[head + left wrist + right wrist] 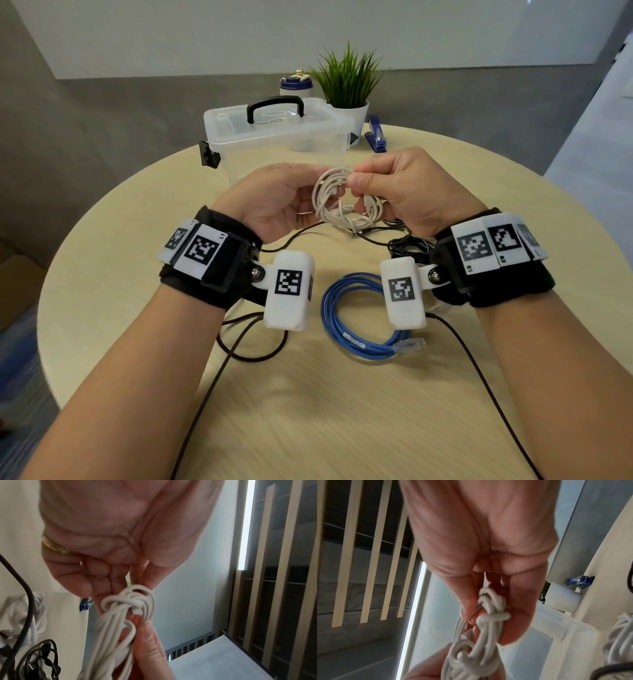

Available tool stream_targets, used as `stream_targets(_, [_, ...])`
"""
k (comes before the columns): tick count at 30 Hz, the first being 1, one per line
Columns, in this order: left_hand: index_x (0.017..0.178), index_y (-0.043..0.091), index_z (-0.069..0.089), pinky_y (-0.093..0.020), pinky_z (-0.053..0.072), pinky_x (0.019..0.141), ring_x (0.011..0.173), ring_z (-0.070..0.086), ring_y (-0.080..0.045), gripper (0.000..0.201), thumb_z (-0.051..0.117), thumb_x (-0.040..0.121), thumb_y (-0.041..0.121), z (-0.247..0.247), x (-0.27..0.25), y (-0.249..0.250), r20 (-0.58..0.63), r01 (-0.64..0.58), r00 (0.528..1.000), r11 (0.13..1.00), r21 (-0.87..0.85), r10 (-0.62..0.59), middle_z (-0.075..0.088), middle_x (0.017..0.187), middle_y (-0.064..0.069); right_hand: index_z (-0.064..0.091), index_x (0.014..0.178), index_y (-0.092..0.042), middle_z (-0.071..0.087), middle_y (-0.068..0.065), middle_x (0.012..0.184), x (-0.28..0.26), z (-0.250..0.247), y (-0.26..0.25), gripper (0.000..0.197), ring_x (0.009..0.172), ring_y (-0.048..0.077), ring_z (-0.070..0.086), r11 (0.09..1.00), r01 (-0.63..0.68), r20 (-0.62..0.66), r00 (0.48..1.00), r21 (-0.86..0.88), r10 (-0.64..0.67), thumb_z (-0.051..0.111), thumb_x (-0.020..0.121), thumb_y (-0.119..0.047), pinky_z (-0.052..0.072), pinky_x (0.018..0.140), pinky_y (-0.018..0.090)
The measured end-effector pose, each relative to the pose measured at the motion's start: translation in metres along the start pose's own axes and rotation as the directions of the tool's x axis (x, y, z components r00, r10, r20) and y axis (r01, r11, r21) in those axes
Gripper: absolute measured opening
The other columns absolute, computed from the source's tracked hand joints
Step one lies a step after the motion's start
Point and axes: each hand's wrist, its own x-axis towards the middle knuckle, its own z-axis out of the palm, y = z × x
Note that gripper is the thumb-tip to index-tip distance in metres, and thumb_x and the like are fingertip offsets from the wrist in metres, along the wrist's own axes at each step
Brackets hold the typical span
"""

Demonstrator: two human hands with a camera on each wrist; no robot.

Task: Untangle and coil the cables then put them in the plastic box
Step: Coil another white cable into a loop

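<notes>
Left of centre: your left hand (pixel 274 198) grips one side of the thin white cable bundle (pixel 337 202), fingers curled round the loops, held above the round pale wood-grain table (pixel 137 240). Your right hand (pixel 404 192) pinches the opposite side between thumb and forefinger, where a turn of cable crosses the loops.

Progress, as a judgement: the white cable is coiled and you seem to be tying it off. The blue network cable with a clear plug (pixel 356 315) lies near you on the table in loose rings, not yet boxed. The thin black cable (pixel 409 245) under your right wrist is an untidy clump with long runs trailing across the table, so it looks untouched. The clear plastic box with a black handle (pixel 277 137), beyond your hands, has its lid on; it must be opened before anything goes in.

Views: the head view alone shows box, blue cable and overall layout. The left wrist view shows the wrap turn round the bundle (pixel 130 605), hidden from above. The right wrist view shows the thumb tip (pixel 467 609) pressing the strand just beside that knot.
</notes>
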Motion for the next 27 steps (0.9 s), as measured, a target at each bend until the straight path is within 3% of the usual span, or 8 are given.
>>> stream_targets(3, [0.095, 0.008, 0.068, -0.023, 0.051, 0.056, 0.061, 0.059, -0.013, 0.015, 0.053, 0.092, 0.009, 0.000, 0.000, -0.001, -0.058, -0.011, 0.998, 0.999, -0.037, 0.009, 0.065, 0.075, -0.005, 0.071, 0.085, -0.012, 0.064, 0.003, 0.067, -0.001, 0.002, 0.000, 0.008, 0.054, 0.013, 0.060, 1.000, 0.005, 0.039, 0.999, -0.012, -0.004, 0.065, 0.087, -0.007, 0.055, 0.054, 0.027])
stream_targets(7, [0.089, 0.011, 0.060, -0.023, 0.051, 0.046, 0.053, 0.058, -0.014, 0.009, 0.057, 0.089, 0.002, 0.000, 0.003, -0.003, -0.139, -0.078, 0.988, 0.994, -0.072, 0.068, 0.065, 0.069, -0.007, 0.071, 0.088, -0.010, 0.063, 0.003, 0.067, -0.002, 0.001, 0.000, 0.006, 0.055, 0.013, 0.060, 0.999, 0.000, 0.066, 0.998, -0.044, 0.003, 0.065, 0.088, -0.009, 0.053, 0.056, 0.029])
stream_targets(13, [0.081, 0.019, 0.040, -0.020, 0.046, 0.042, 0.048, 0.055, -0.014, 0.030, 0.055, 0.089, -0.005, -0.002, 0.008, -0.005, -0.251, -0.134, 0.963, 0.981, -0.144, 0.095, 0.062, 0.065, -0.006, 0.071, 0.085, -0.011, 0.062, 0.007, 0.068, -0.005, 0.002, -0.002, 0.009, 0.055, 0.014, 0.059, 0.999, -0.025, 0.140, 0.990, -0.035, 0.029, 0.063, 0.088, -0.007, 0.054, 0.056, 0.026])
stream_targets(17, [0.081, 0.018, 0.037, -0.021, 0.050, 0.046, 0.053, 0.062, -0.014, 0.032, 0.052, 0.089, -0.009, -0.006, 0.011, -0.005, -0.344, -0.181, 0.935, 0.954, -0.238, 0.091, 0.065, 0.066, -0.007, 0.071, 0.087, -0.009, 0.064, 0.002, 0.064, -0.006, 0.001, -0.003, 0.008, 0.056, 0.014, 0.058, 0.998, -0.030, 0.180, 0.983, -0.056, 0.040, 0.063, 0.087, -0.007, 0.054, 0.056, 0.027])
stream_targets(21, [0.082, 0.016, 0.034, -0.022, 0.052, 0.052, 0.059, 0.063, -0.021, 0.032, 0.051, 0.089, -0.009, -0.015, 0.014, -0.003, -0.443, -0.260, 0.892, 0.903, -0.342, 0.089, 0.063, 0.068, -0.010, 0.071, 0.091, -0.006, 0.063, 0.009, 0.072, -0.006, 0.001, -0.002, 0.008, 0.055, 0.014, 0.058, 0.998, -0.033, 0.186, 0.982, -0.055, 0.043, 0.064, 0.087, -0.008, 0.056, 0.058, 0.030])
stream_targets(24, [0.082, 0.017, 0.034, -0.021, 0.051, 0.052, 0.065, 0.061, -0.022, 0.031, 0.051, 0.091, -0.007, -0.017, 0.014, -0.001, -0.468, -0.299, 0.877, 0.888, -0.349, 0.111, 0.058, 0.083, -0.014, 0.071, 0.089, -0.006, 0.061, 0.016, 0.079, -0.006, 0.001, -0.003, 0.007, 0.055, 0.013, 0.059, 0.998, -0.040, 0.187, 0.981, -0.050, 0.048, 0.064, 0.086, -0.008, 0.058, 0.057, 0.032])
stream_targets(27, [0.083, 0.018, 0.034, -0.023, 0.052, 0.054, 0.066, 0.061, -0.021, 0.030, 0.049, 0.092, -0.006, -0.013, 0.013, 0.000, -0.442, -0.335, 0.884, 0.864, -0.375, 0.151, 0.060, 0.081, -0.011, 0.070, 0.086, -0.006, 0.060, 0.018, 0.080, -0.004, -0.001, -0.002, 0.007, 0.054, 0.013, 0.059, 0.998, -0.048, 0.161, 0.985, -0.041, 0.054, 0.064, 0.087, -0.007, 0.058, 0.059, 0.037])
